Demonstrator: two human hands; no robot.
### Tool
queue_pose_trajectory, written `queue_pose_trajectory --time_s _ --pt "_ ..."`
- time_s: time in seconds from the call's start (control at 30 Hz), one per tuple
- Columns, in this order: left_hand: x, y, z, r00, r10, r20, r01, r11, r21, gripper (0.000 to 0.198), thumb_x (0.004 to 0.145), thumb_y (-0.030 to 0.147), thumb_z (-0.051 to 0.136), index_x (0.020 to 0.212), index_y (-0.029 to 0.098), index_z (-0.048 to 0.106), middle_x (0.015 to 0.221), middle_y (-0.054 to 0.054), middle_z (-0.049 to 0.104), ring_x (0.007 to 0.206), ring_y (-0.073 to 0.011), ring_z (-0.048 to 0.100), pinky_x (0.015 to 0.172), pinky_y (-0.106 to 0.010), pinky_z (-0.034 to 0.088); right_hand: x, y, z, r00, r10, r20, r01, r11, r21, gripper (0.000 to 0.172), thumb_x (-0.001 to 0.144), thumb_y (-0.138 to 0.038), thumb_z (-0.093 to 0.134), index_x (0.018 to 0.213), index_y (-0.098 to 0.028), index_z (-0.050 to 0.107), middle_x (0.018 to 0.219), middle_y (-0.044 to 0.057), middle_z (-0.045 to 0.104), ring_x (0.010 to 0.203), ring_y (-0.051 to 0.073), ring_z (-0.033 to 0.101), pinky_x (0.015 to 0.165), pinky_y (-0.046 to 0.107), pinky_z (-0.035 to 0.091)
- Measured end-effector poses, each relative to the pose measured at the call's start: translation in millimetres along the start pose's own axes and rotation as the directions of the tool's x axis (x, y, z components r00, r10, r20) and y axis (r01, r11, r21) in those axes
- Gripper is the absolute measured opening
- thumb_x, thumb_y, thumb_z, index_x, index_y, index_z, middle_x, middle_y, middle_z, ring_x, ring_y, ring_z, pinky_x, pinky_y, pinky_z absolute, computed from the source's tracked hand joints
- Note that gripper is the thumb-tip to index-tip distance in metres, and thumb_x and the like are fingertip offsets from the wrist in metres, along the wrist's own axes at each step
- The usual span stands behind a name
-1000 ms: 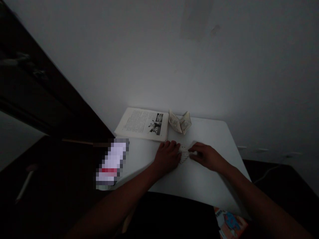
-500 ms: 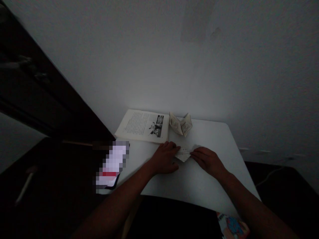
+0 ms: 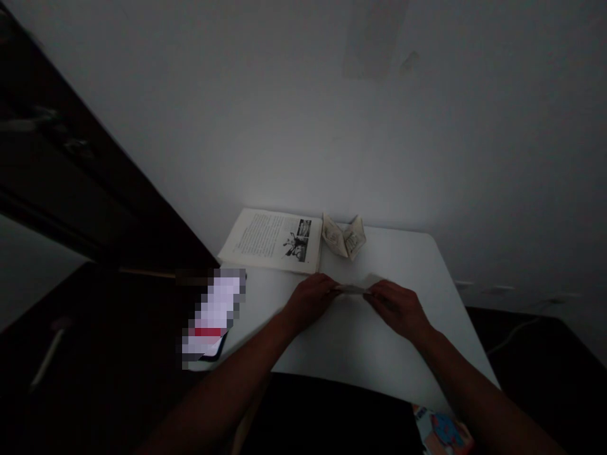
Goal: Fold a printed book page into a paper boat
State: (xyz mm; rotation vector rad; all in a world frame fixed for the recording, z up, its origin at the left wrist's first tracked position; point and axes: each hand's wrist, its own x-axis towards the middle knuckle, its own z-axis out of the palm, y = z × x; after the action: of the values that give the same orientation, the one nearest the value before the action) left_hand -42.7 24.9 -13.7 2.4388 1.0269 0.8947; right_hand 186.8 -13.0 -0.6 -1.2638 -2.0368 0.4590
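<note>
A small folded piece of printed paper (image 3: 353,289) is held just above the white table (image 3: 360,341), seen nearly edge-on. My left hand (image 3: 308,300) pinches its left end with fingers closed. My right hand (image 3: 396,306) pinches its right end, fingers also closed. The room is dim, so the folds are hard to read.
An open book (image 3: 272,239) with text and a picture lies at the table's back left. A finished folded paper shape (image 3: 344,235) stands beside it. A blurred-out phone (image 3: 211,316) sits at the left edge. Dark furniture (image 3: 71,189) is on the left, a colourful booklet (image 3: 443,433) at bottom right.
The folded paper lay flat under both hands; now both hands have lifted it off the table and turned it nearly edge-on. The left hand went from pressing flat to pinching.
</note>
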Motion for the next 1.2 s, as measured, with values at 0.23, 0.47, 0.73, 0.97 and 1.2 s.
queue_pose_trajectory --time_s 0.23,0.47,0.73,0.97,1.2 --pt "2.0 1.3 -3.5 0.934 -0.358 -0.012 0.33 0.873 -0.358 0.03 0.073 0.027 0.066 0.101 0.018 0.061 0.069 0.003 0.061 0.061 -0.0098 0.056 0.061 -0.022 0.046 5.3 -9.4 6.2 0.833 0.449 0.323 -0.552 0.708 0.44 0.035 0.077 -0.049 0.057 0.066 -0.016 0.056 0.046 -0.003 0.053 0.037 0.009 0.047 0.038 0.022 0.038" --pt "8.5 3.5 -10.2 0.912 -0.375 0.168 0.409 0.866 -0.288 0.024 0.072 0.023 0.063 0.095 0.019 0.057 0.064 0.005 0.057 0.058 -0.0097 0.054 0.059 -0.021 0.044 13.0 -6.5 5.1 0.697 0.496 0.517 -0.696 0.642 0.322 0.043 0.077 -0.056 0.051 0.06 -0.016 0.052 0.039 -0.002 0.053 0.031 0.01 0.049 0.033 0.021 0.04" --pt "1.4 24.6 -5.3 0.972 -0.21 0.11 0.157 0.918 0.364 0.017 0.084 0.024 0.048 0.096 0.019 0.06 0.1 -0.009 0.057 0.092 -0.0201 0.053 0.08 -0.032 0.045 22.0 -3.0 5.0 0.641 0.588 0.493 -0.689 0.724 0.031 0.044 0.077 -0.055 0.05 0.055 -0.017 0.05 0.037 -0.001 0.052 0.029 0.011 0.049 0.029 0.02 0.036" --pt "-6.7 22.3 5.9 0.966 0.058 0.251 -0.166 0.885 0.434 0.033 0.087 0.016 0.039 0.119 0.014 0.05 0.126 -0.008 0.051 0.108 -0.0229 0.046 0.088 -0.036 0.04 27.6 2.1 6.1 0.66 0.62 0.424 -0.626 0.766 -0.148 0.045 0.073 -0.058 0.054 0.056 -0.017 0.054 0.039 0.0 0.056 0.03 0.01 0.05 0.031 0.018 0.037" --pt "0.1 25.1 6.4 0.952 0.071 0.297 -0.209 0.86 0.465 0.034 0.087 0.016 0.038 0.118 0.012 0.051 0.129 -0.009 0.049 0.109 -0.0222 0.047 0.089 -0.035 0.037 40.9 -1.8 8.9 0.702 0.625 0.341 -0.634 0.767 -0.101 0.032 0.074 -0.047 0.059 0.068 -0.015 0.062 0.041 0.0 0.058 0.031 0.01 0.05 0.034 0.018 0.037"
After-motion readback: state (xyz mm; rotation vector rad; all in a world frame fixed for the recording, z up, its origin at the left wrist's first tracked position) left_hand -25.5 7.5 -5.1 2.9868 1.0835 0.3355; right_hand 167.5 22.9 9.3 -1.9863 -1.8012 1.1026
